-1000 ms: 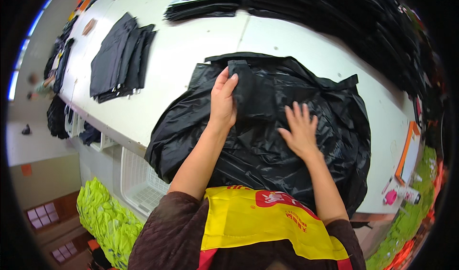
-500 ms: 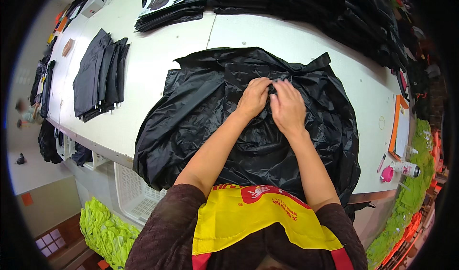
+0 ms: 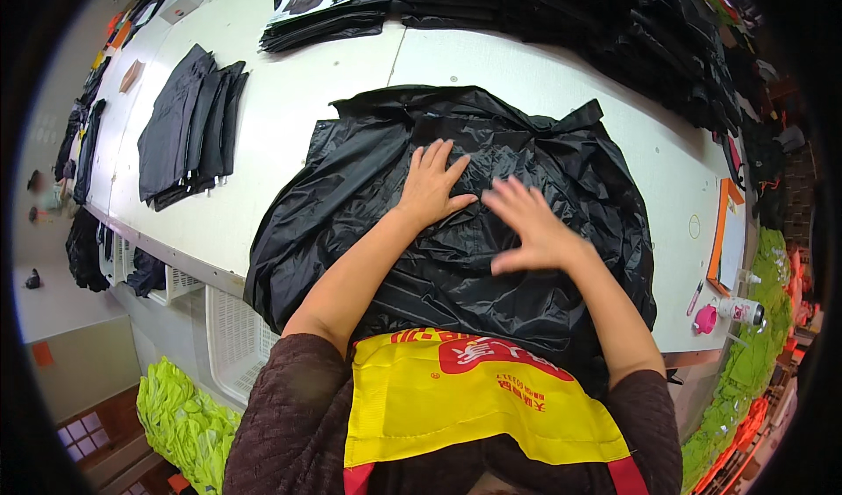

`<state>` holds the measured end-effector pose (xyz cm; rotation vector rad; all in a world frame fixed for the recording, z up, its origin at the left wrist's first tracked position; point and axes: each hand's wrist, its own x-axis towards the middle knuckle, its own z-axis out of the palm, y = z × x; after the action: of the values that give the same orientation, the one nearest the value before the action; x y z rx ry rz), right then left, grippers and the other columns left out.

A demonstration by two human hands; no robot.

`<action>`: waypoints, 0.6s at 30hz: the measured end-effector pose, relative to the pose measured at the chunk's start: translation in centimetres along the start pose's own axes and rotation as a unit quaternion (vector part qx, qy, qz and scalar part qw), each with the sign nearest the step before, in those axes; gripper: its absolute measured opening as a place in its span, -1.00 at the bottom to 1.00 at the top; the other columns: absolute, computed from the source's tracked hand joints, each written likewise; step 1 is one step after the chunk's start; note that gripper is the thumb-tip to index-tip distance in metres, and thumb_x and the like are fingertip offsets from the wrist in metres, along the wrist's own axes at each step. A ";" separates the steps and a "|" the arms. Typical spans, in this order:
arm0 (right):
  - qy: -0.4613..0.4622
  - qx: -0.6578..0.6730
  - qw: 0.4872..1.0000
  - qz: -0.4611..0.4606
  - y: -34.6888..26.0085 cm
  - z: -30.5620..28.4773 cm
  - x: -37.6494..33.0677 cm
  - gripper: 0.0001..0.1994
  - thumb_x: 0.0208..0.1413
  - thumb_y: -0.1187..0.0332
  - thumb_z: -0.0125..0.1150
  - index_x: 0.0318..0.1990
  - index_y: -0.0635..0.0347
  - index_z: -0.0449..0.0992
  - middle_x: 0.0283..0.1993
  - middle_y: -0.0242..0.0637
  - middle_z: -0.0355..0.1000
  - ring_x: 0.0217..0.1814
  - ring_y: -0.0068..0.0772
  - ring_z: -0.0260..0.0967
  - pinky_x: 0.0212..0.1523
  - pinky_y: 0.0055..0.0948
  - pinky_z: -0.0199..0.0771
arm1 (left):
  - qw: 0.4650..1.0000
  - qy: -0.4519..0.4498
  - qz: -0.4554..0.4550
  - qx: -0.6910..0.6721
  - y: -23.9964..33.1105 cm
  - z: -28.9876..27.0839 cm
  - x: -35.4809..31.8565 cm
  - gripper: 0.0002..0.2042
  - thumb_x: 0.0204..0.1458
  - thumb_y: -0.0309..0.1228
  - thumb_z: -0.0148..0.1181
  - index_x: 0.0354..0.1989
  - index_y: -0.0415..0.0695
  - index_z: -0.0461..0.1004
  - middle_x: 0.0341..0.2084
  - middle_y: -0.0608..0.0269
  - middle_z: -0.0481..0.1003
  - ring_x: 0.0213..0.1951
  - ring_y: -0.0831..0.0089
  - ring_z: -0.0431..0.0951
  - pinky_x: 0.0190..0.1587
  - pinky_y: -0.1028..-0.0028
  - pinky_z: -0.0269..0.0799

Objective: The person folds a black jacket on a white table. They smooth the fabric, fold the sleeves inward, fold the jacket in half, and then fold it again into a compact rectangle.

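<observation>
A black, shiny, thin-fabric garment point(image 3: 351, 206) lies crumpled and spread over the table edge in front of me; its exact kind I cannot tell. My left hand point(image 3: 431, 184) rests on its middle, palm down with fingers spread. To the right of it, my right hand point(image 3: 537, 230) is over the lower middle of the fabric, fingers stretched apart and slightly blurred. Whether that hand touches the cloth I cannot make out. Neither hand grips anything.
Folded black pieces point(image 3: 193, 127) lie at left on the white table point(image 3: 289, 83). More black stacks point(image 3: 579, 13) line the back. At right are an orange-edged board point(image 3: 726, 236), a pink object point(image 3: 704, 320) and a bottle point(image 3: 742, 311). A white crate point(image 3: 230, 341) stands below the table.
My hands have parted from close together at the garment's upper middle. The left shifted left and flattened with spread fingers; the right came down nearer to me and opened wide.
</observation>
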<state>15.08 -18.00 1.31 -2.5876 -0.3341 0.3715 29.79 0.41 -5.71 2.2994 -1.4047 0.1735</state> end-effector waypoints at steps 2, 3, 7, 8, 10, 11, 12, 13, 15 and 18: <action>-0.018 -0.116 0.992 -0.054 -2.0 1.3 -1.7 -0.35 -0.20 0.06 0.34 0.10 0.06 0.33 0.33 -0.02 -0.02 0.43 0.08 -0.25 0.29 0.15 -0.21 | 0.998 -0.041 -0.006 -0.045 0.6 -0.7 -0.2 -0.52 -0.09 -0.13 0.21 0.02 -0.05 0.41 -0.05 0.04 0.34 0.04 0.10 0.31 0.07 0.17 0.18; 0.003 -0.127 0.990 -0.063 -1.1 2.6 -1.9 -0.52 -0.16 0.18 0.31 -0.03 0.08 0.40 0.28 -0.07 0.08 0.40 0.05 -0.16 0.28 0.13 -0.16 | 0.993 -0.085 -0.023 -0.074 1.2 -0.8 -0.4 -0.56 -0.09 -0.18 0.22 -0.01 -0.07 0.43 -0.13 0.05 0.38 -0.03 0.10 0.35 0.03 0.22 0.24; 0.124 0.119 0.983 0.070 2.3 3.8 0.1 -0.83 -0.02 0.34 0.13 -0.29 0.20 0.45 -0.22 -0.12 0.46 -0.05 -0.09 0.38 -0.03 -0.21 0.26 | 0.903 -0.201 -0.192 -0.326 1.4 -2.4 -0.5 -0.60 -0.01 -0.23 0.17 -0.01 -0.15 0.41 -0.19 0.02 0.47 -0.09 0.16 0.46 -0.03 0.38 0.33; 0.086 0.206 0.960 0.166 1.9 2.5 0.9 -0.80 0.03 0.29 0.11 -0.26 0.23 0.44 -0.27 -0.06 0.46 -0.15 -0.05 0.42 -0.15 -0.26 0.34 | 0.866 -0.209 -0.232 -0.392 1.2 -3.7 -0.6 -0.59 0.00 -0.22 0.16 0.00 -0.15 0.40 -0.16 0.01 0.48 -0.07 0.16 0.46 -0.01 0.38 0.32; 0.202 0.235 0.936 0.167 3.1 3.9 1.7 -0.76 0.07 0.26 0.05 -0.25 0.27 0.42 -0.37 -0.02 0.44 -0.27 0.00 0.41 -0.30 -0.29 0.34 | 0.906 -0.193 -0.200 -0.321 2.8 -5.5 -1.8 -0.47 -0.08 -0.03 0.19 -0.03 -0.18 0.43 -0.16 -0.04 0.49 -0.08 0.08 0.48 -0.05 0.31 0.36; 0.212 0.218 0.936 0.175 3.7 4.4 2.0 -0.70 0.05 0.23 0.11 -0.14 0.23 0.41 -0.32 -0.04 0.45 -0.28 0.02 0.41 -0.28 -0.27 0.35 | 0.926 -0.169 -0.203 -0.270 3.2 -5.4 -2.0 -0.49 -0.09 -0.05 0.21 -0.06 -0.18 0.44 -0.20 -0.04 0.50 -0.11 0.07 0.49 -0.09 0.29 0.38; 0.218 0.153 0.945 0.189 3.1 4.4 2.4 -0.67 0.04 0.22 0.13 -0.09 0.21 0.39 -0.27 -0.05 0.44 -0.25 0.02 0.41 -0.27 -0.27 0.36 | 0.942 -0.143 -0.212 -0.217 3.3 -5.1 -2.5 -0.51 -0.11 -0.07 0.23 -0.09 -0.18 0.44 -0.24 -0.05 0.51 -0.15 0.05 0.50 -0.12 0.26 0.39; 0.223 0.087 0.950 0.201 2.1 4.2 2.7 -0.63 0.02 0.21 0.15 -0.05 0.18 0.37 -0.21 -0.07 0.43 -0.23 0.01 0.40 -0.25 -0.28 0.37 | 0.933 -0.145 -0.239 -0.226 2.9 -4.4 -2.9 -0.52 -0.12 -0.08 0.25 -0.11 -0.18 0.44 -0.26 -0.05 0.52 -0.17 0.05 0.51 -0.14 0.25 0.39; 0.273 -0.074 0.953 0.104 0.3 3.2 2.6 -0.47 -0.04 0.20 0.23 0.10 0.13 0.29 0.03 -0.14 0.36 -0.03 -0.05 0.34 -0.07 -0.25 0.34 | 0.913 -0.149 -0.290 -0.244 1.4 -2.6 -3.0 -0.54 -0.15 -0.09 0.27 -0.16 -0.18 0.45 -0.30 -0.04 0.52 -0.20 0.04 0.51 -0.17 0.23 0.40; 0.239 -0.142 0.955 -0.104 -1.8 2.3 2.4 -0.46 -0.07 0.27 0.24 0.11 0.14 0.29 0.09 -0.21 0.33 0.12 -0.14 0.26 0.09 -0.20 0.23 | 0.930 -0.167 -0.243 -0.219 0.1 -1.7 -2.3 -0.54 -0.17 -0.09 0.29 -0.19 -0.18 0.45 -0.32 -0.03 0.52 -0.24 0.04 0.52 -0.20 0.24 0.41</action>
<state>16.27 -14.70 -0.17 -2.7708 -0.5059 -0.4035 28.86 2.97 -4.88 2.2614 -0.8452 -0.6446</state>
